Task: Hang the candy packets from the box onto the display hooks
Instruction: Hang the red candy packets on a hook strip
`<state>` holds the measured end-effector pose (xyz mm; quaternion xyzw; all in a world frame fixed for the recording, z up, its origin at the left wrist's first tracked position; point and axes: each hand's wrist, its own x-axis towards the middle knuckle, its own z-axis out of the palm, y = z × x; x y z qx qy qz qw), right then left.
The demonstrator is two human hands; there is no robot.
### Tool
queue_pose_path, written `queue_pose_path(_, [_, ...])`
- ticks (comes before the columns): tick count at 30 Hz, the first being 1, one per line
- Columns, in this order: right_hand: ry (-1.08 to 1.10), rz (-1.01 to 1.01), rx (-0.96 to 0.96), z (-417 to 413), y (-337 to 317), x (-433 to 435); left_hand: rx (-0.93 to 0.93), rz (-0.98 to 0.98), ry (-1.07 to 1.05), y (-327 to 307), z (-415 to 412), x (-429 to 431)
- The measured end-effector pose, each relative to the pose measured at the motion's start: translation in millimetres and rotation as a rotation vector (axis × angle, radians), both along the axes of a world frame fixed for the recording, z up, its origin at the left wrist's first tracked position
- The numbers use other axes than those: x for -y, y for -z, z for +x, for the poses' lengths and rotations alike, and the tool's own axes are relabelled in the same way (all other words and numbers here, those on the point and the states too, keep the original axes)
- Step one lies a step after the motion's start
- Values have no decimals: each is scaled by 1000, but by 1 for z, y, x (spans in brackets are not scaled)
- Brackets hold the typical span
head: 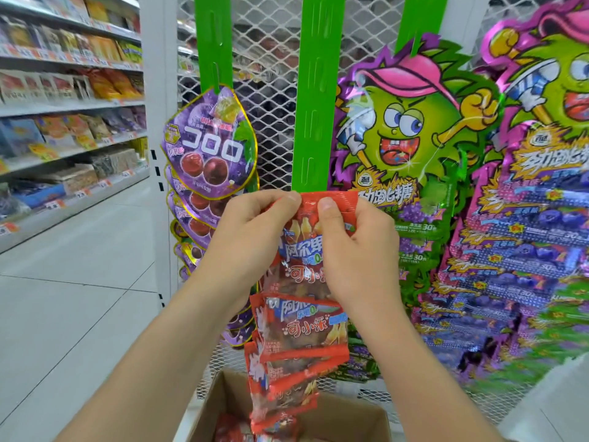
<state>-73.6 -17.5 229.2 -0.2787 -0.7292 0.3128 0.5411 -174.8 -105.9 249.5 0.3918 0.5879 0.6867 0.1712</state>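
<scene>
Against the green strip [314, 100], both hands [251, 231] [357, 240] pinch a glossy red packet [331, 202].

Red candy packet [306, 237] upright at green hanging strip [314, 100] base.

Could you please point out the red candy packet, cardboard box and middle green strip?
red candy packet [346, 199]: head view, top edge.
cardboard box [345, 419]: head view, inner wall.
middle green strip [315, 122]: head view, centre.

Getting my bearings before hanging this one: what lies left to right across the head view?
Store shelves → purple gummy packets → left hand → right hand, both pinching the red candy packet → green-monster packets → blueberry packets.
</scene>
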Motion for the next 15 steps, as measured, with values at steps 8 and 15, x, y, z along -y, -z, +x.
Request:
queue_pose_path(8, [159,154,264,9,18,-1,-270,-131,13,15,-17,0])
queue_pose_path(15, [209,366,140,40,48,4,-821,-6,-280,63,-15,9])
